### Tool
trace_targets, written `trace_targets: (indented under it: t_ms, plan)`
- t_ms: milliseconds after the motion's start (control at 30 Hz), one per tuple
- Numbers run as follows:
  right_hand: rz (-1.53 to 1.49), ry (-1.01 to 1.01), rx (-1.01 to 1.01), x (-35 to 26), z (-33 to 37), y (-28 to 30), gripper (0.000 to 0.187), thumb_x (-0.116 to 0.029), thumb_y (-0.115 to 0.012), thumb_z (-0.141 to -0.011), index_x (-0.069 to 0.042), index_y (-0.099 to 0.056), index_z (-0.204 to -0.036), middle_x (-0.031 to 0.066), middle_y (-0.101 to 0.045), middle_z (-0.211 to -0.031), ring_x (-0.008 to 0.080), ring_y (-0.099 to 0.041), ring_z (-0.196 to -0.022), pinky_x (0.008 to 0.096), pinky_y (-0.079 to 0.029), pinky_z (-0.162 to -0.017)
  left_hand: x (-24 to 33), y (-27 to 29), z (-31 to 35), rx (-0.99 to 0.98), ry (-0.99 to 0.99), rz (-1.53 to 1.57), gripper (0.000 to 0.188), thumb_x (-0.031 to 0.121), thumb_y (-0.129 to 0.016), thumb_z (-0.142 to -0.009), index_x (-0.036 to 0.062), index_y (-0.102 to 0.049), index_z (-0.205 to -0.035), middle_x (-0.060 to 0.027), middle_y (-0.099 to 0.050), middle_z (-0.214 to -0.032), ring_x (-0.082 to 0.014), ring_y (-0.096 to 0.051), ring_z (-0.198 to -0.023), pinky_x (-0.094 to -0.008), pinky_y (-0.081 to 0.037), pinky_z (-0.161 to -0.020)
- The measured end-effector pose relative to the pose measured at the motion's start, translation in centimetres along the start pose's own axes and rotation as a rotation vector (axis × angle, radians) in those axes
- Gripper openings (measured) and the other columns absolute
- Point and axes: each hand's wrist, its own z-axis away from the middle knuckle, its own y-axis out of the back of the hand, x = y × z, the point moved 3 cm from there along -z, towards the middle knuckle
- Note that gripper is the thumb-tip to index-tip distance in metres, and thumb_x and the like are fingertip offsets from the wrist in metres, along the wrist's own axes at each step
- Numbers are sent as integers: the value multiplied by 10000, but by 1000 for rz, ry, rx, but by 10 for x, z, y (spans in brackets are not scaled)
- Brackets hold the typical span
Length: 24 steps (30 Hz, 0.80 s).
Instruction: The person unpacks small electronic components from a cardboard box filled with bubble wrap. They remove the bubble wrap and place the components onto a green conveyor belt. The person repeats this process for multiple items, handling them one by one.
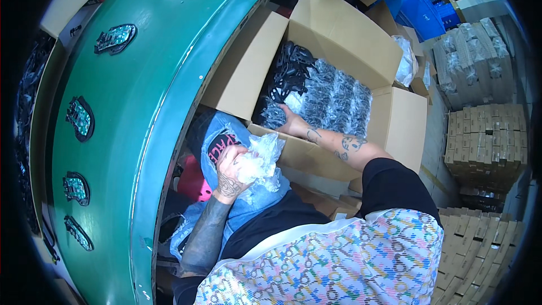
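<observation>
Green conveyor belt (147, 113) curves through 9 o'clock, carrying dark parts (79, 118). Open cardboard box (339, 39) at 1 o'clock holds bagged black parts (333, 99). Right hand (291, 121) reaches into the box; grip not discernible. Left hand (231, 172), centre, clenches crumpled clear plastic bags (261, 158).

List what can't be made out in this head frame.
- Right hand: fingers are buried among bagged black parts in the cardboard box; grasp unclear.
- Left hand: the crumpled clear plastic bag hides any contents.
- Boards on the green conveyor: too small for detail.
</observation>
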Motion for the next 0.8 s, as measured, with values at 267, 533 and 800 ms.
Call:
trace_targets:
  t_ms: [267, 533, 800]
  plan:
    - [305, 297, -190, 11, -6, 87, 855, -186, -808, -640, -201, -409, -1396, 218, -653, -1076, 351, -616, -1049, 411, -478, -916, 0, 1, 3, 6, 2, 40, 285, 175, -787, -635, 52, -667, -863, -97, -586, -861, -287, -596, -774, -393, -485, -673]
    - [100, 296, 52, 26, -21, 91, 804, -208, -809, -671, -161, -451, -1390, 194, -622, -1205, 311, -590, -1133, 382, -458, -965, 2, 4, 5, -8, -4, 4, 290, 171, -781, -623, 74, -682, -879, -90, -586, -856, -280, -602, -767, -388, -489, -670]
    - [236, 58, 675, 66, -21, 62, 565, -448, -297, -1007, -3, -635, -921, 296, -642, -969, 466, -612, -931, 524, -472, -864, 2, 7, 8, -9, 10, 8, 283, 162, -773, -633, 74, -694, -891, -90, -588, -861, -280, -602, -770, -388, -489, -671]
